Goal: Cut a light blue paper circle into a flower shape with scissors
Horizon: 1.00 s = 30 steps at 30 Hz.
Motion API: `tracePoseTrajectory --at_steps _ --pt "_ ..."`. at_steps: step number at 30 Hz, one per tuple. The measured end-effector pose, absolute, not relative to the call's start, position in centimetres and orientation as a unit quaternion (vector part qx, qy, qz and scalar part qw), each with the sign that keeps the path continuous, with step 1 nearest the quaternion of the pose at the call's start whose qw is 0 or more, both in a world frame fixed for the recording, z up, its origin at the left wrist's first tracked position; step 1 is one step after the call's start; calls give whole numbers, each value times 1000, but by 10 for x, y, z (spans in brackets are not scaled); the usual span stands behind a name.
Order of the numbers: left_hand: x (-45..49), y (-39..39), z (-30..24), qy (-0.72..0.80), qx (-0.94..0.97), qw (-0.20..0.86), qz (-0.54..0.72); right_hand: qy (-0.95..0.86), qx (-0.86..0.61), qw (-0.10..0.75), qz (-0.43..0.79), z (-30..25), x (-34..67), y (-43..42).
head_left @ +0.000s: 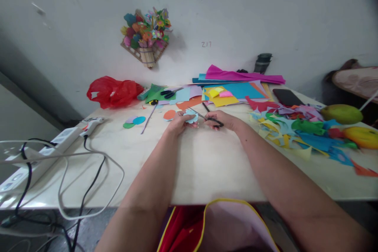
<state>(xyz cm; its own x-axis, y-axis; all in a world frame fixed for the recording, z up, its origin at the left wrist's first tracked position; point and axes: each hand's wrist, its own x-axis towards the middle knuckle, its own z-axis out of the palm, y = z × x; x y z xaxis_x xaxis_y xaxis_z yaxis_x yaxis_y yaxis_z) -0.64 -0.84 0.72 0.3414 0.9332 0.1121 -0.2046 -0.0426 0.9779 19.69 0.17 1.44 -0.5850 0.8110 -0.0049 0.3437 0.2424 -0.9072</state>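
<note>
Pinched in my left hand [178, 123] is a light blue paper cutout [192, 116] with a scalloped edge. My right hand [222, 119] grips black-handled scissors [217, 122], whose blades reach left to the edge of the blue paper. Just beyond my left hand lies an orange paper circle [169, 115]. Farther left, blue [139, 120], green [128, 125] and purple paper circles overlap on the table. A thin purple strip [148, 119] lies between them and the orange circle. Behind the scissors there is a dark pen-like stick [206, 106].
Colored paper sheets [236, 90] and a second pair of scissors [171, 93] lie along the wall. Paper scraps [307, 128], a phone [288, 97] and a yellow-green fruit [341, 114] are on the right. At left are a red plastic bag [113, 91] and a power strip [63, 137] with trailing cables.
</note>
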Motion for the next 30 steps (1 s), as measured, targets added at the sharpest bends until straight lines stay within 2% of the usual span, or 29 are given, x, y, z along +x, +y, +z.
tracePoseTrajectory --at_steps 30 --pt "-7 -7 6 328 550 609 468 -741 -394 236 489 20 196 -1"
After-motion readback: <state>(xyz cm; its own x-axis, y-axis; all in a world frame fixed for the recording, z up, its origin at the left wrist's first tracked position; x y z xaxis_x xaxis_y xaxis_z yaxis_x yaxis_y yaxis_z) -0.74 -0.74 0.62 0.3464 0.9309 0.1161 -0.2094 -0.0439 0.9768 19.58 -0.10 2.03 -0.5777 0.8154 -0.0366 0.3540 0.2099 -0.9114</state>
